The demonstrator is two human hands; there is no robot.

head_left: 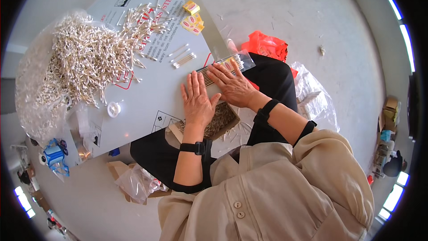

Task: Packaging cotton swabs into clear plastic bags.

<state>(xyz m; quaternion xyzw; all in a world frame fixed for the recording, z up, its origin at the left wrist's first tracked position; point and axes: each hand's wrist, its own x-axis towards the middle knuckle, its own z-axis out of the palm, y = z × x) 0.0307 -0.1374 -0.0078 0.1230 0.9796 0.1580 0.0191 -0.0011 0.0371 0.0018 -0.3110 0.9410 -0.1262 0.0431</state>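
Observation:
A clear plastic bag of cotton swabs [240, 60], with a yellow label showing through it, lies along the table's edge nearest me. My right hand [232, 84] rests flat over the bag, fingers stretched out. Beside it my left hand [197, 102] is laid flat too, its fingertips at the bag's left end. Neither hand is closed around anything, and the palms hide part of the bag. Just beyond my fingers lies a small row of loose cotton swabs [183, 60]. Below my hands, an open cardboard box [233, 124] holds more swabs.
A big heap of cotton swabs [84, 53] spills from a clear sack across the left of the table [138, 120]. Small yellow cards [192, 24] sit at the far right edge. A white roll [114, 109] stands near the heap. Red plastic [266, 45] lies beyond my leg.

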